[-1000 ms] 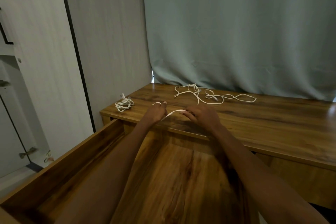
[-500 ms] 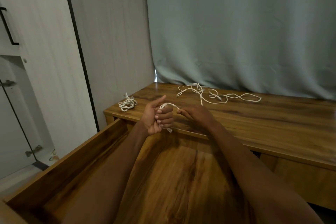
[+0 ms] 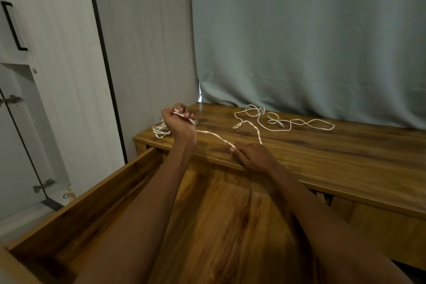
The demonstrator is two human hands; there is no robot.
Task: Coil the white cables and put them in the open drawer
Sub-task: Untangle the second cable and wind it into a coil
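A long white cable [image 3: 276, 122] lies in loose loops on the wooden desk top [image 3: 334, 152]. My left hand [image 3: 179, 122] is raised above the desk's left end and grips one end of this cable, with a turn of it round the fingers. From there the cable runs taut down to my right hand [image 3: 251, 157], which pinches it near the desk's front edge. A second white cable [image 3: 160, 130], coiled into a small bundle, sits at the desk's left corner, partly hidden behind my left hand. The open drawer [image 3: 92, 203] reaches out below my arms.
A grey-green curtain [image 3: 299, 41] hangs behind the desk. A pale cupboard [image 3: 57, 76] with a black handle and hinges stands to the left of the desk and drawer. The drawer's wooden bottom [image 3: 230, 237] shows between my forearms.
My left hand has lifted up and to the left, pulling the cable taut. My right hand has slid along the cable and stays low at the desk's front edge.
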